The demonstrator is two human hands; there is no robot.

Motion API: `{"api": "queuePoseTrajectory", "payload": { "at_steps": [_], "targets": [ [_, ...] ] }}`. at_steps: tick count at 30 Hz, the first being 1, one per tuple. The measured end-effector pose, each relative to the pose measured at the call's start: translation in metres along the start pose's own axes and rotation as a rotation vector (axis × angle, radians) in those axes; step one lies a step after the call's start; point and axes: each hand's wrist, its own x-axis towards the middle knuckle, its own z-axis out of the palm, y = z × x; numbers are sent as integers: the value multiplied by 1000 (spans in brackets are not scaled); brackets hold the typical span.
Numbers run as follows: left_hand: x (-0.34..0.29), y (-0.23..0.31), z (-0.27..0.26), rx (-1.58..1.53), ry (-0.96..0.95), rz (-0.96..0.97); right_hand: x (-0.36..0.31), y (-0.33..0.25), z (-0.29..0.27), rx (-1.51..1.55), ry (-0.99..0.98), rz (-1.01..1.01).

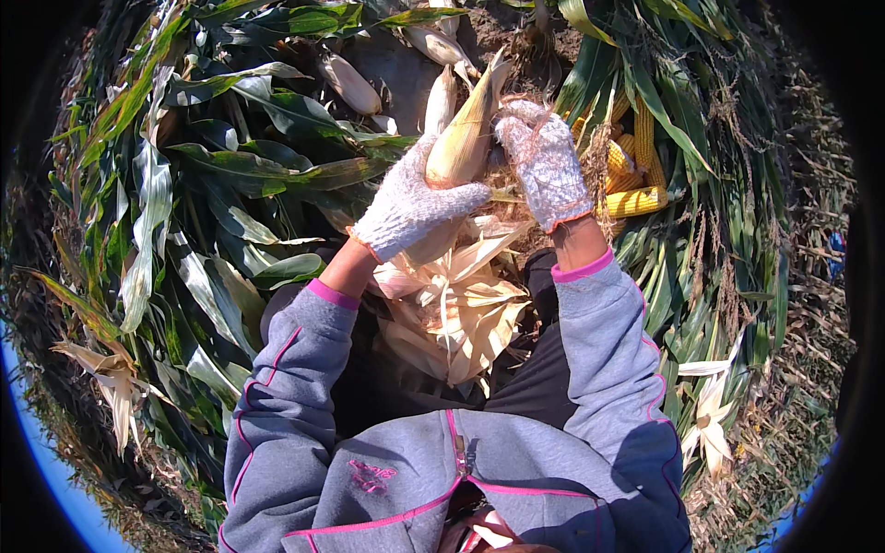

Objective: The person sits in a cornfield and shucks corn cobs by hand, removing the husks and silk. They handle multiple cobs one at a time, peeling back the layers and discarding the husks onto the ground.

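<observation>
An ear of corn (464, 138) in its pale, dry husk points up and away in front of me. My left hand (410, 201), in a white knit glove, is wrapped round its lower part, the thumb lying across the base. Close by the tip on the right is my right hand (546, 161), gloved too, with its fingers curled in. Brown silk strands cling to that glove; whatever the fingers pinch is hidden. Below the hands, between my legs, lies a heap of stripped husks (452, 318).
Bare yellow corn cobs (636, 201) are piled right of my right hand. Several unhusked ears (350, 83) lie on the ground ahead. Green corn stalks and leaves (267, 175) spread on the left, with more stalks (678, 120) on the right.
</observation>
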Motion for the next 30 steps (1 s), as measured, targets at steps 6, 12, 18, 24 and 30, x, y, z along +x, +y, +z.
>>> {"api": "queuePoseTrajectory", "payload": {
  "at_steps": [6, 12, 18, 24, 30],
  "targets": [
    [-1, 9, -8, 60, -85, 22, 2, -9, -6, 168, -80, -97],
    [-3, 1, -7, 167, -61, 43, -2, -2, -7, -432, 23, -489],
    [-4, 11, -8, 347, -38, -49, -1, 10, 9, -265, 12, -228],
    [-5, 14, -4, 399, 28, 112, -16, 31, 20, -285, -176, -13],
    [1, 4, -2, 173, 137, 93, -11, 3, 15, -185, -32, -94]
  ]
}}
